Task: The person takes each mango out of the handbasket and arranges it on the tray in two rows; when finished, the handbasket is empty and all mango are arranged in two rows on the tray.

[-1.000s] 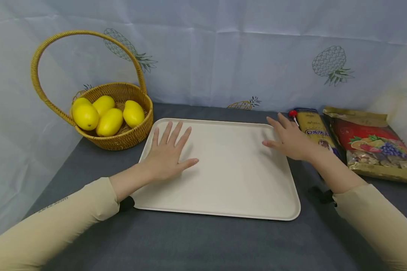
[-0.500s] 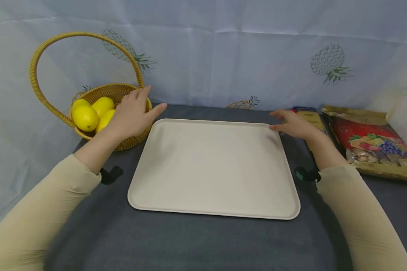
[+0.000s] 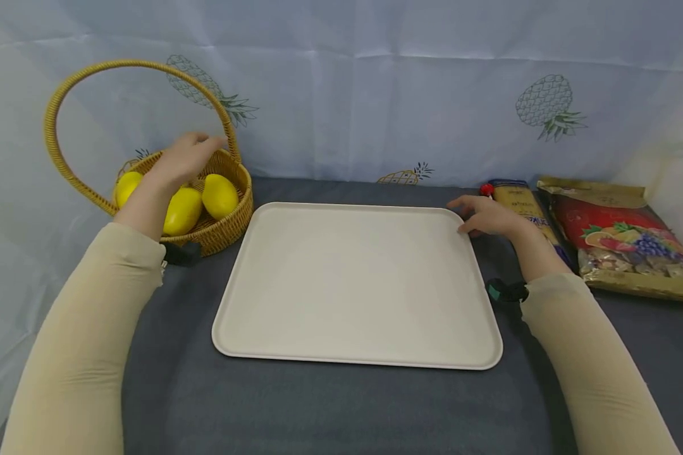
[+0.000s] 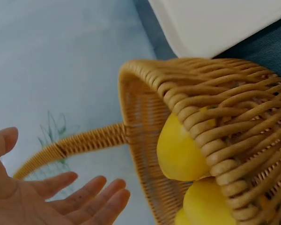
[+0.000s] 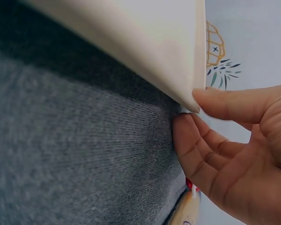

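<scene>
Tray [image 3: 353, 284] lies flat on the dark cloth [image 3: 341, 411]. Right hand [image 3: 486, 217] at its far right corner: thumb and fingers close about the rim, apparently a pinch. Basket [image 3: 222, 239] stands just beyond the tray's far left corner, yellow fruit [image 3: 220, 196] inside. Left hand [image 3: 186, 159] is over the basket near the handle [image 3: 136, 64], fingers apart, holding nothing. Gold packet [image 3: 520, 203] and red bag [image 3: 623, 221] lie right of the tray.

Progress, judged: early. Corner hold appears made; the left hand has no hold yet, and the visible fruit is all in the basket.

Versus half a second ago: left hand sits farther left, exposing the right-hand fruit; right thumb is lower, at the tray's side edge. Tray and basket look essentially unmoved.
</scene>
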Demonstrator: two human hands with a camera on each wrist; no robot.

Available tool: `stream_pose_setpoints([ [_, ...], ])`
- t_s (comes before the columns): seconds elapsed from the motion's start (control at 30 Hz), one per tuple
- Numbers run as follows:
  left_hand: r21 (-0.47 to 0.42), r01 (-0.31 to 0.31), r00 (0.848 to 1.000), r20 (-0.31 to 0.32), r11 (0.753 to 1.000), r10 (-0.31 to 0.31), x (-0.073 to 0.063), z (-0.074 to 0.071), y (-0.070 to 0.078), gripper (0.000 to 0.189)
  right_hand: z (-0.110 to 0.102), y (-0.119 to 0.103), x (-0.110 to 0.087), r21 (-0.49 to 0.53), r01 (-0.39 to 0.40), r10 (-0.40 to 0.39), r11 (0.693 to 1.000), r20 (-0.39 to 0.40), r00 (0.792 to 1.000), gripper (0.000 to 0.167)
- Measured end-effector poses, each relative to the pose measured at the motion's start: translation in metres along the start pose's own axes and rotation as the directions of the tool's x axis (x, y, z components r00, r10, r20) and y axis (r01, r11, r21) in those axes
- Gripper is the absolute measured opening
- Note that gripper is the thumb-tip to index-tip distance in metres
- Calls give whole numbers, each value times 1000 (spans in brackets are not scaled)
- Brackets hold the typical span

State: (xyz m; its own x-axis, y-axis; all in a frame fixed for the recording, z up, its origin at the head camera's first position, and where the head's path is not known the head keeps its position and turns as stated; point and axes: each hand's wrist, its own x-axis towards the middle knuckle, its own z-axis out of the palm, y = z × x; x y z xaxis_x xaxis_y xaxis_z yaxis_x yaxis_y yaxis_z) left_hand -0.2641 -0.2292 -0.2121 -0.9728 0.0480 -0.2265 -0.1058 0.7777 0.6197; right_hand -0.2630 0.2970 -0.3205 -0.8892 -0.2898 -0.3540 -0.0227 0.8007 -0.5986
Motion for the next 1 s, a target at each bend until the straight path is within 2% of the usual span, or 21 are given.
stream_pose_setpoints([
  [0.17,-106,93,992,96,990,-83,16,-10,-8,90,1,3,0,35,18,-18,999,7,1000,60],
  [0.3,-159,118,985,142,980,-95,23,-13,-17,91,2,4,0,52,26,-27,998,15,1000,60],
  [0.43,-214,107,986,145,971,-77,29,-14,-26,92,1,5,0,56,34,-35,998,17,999,60],
  [0.6,-271,129,987,132,954,-97,36,-12,-36,96,1,5,0,68,28,-29,997,15,999,60],
  [0.67,-258,137,985,134,956,-105,38,-11,-39,96,2,5,0,73,28,-29,997,16,999,60],
  [0.9,-131,131,983,150,983,-111,44,-6,-46,93,1,6,0,79,20,-21,997,17,1000,61],
  [1.0,-89,123,978,178,988,-105,47,-5,-49,94,0,6,1,76,18,-20,997,17,1000,61],
])
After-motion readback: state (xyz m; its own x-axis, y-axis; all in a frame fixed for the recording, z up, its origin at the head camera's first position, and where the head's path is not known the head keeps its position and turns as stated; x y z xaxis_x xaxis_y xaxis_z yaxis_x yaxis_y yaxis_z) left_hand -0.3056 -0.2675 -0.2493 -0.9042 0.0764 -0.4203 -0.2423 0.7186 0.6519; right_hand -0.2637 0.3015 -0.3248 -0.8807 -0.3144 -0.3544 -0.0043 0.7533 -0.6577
